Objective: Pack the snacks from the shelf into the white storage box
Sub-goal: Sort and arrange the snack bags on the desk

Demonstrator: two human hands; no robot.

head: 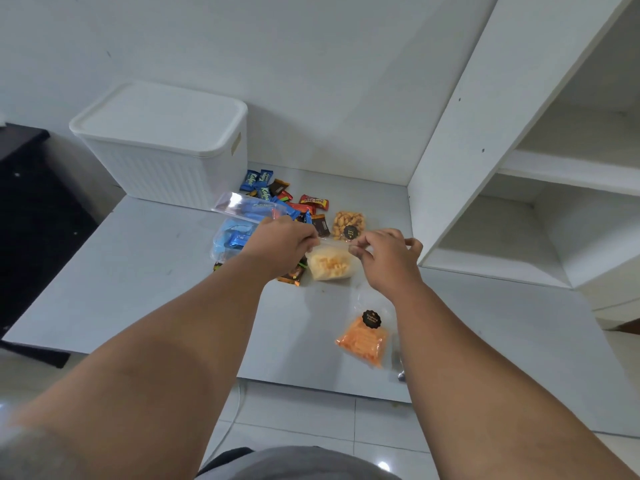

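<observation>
A clear bag of pale yellow snacks (329,266) hangs above the white surface (138,271). My left hand (282,242) pinches its top edge on the left and my right hand (388,258) pinches it on the right. The white storage box (166,168), lid on, stands at the back left. Behind my hands lie several small wrapped snacks (277,192), a clear bag holding blue packets (235,233) and a bag of nuts (348,225). A bag of orange sticks (363,341) lies near the front edge.
White shelves (554,202) rise at the right, their compartments showing nothing inside. A dark piece of furniture (31,202) stands at the left. Tiled floor (311,420) shows below the surface's front edge.
</observation>
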